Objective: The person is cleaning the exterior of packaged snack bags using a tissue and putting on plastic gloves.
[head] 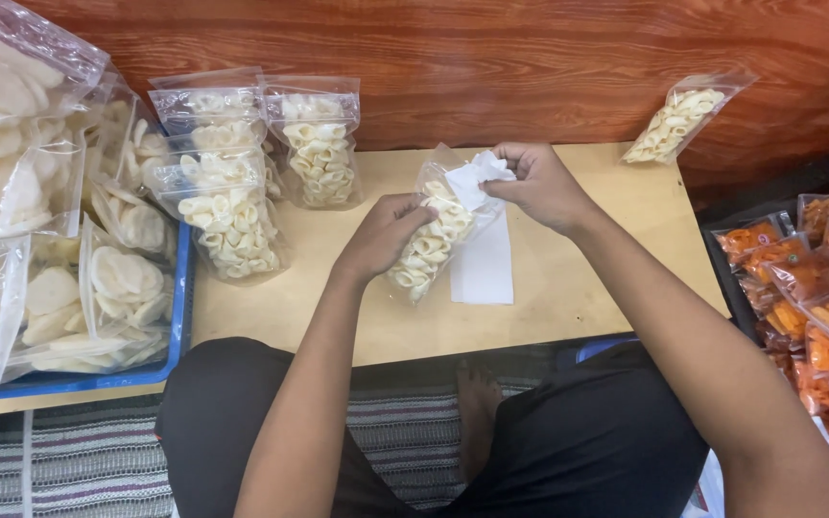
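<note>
Both my knees frame the low table (568, 317). On it, my left hand (383, 235) grips a clear bag of ring crackers (431, 245) while my right hand (539, 187) pinches a white paper slip (477, 177) at its mouth.

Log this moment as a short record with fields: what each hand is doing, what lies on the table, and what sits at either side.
left hand: left hand steadies the clear bag of ring crackers on the low table
right hand: right hand pinches a white paper slip at the bag's open top
under the bag: a white sheet
table rear: filled bags stand upright; one bag leans on the wooden wall
left side: blue tray with bags of flat white crackers
right side: bags of orange snacks
</note>
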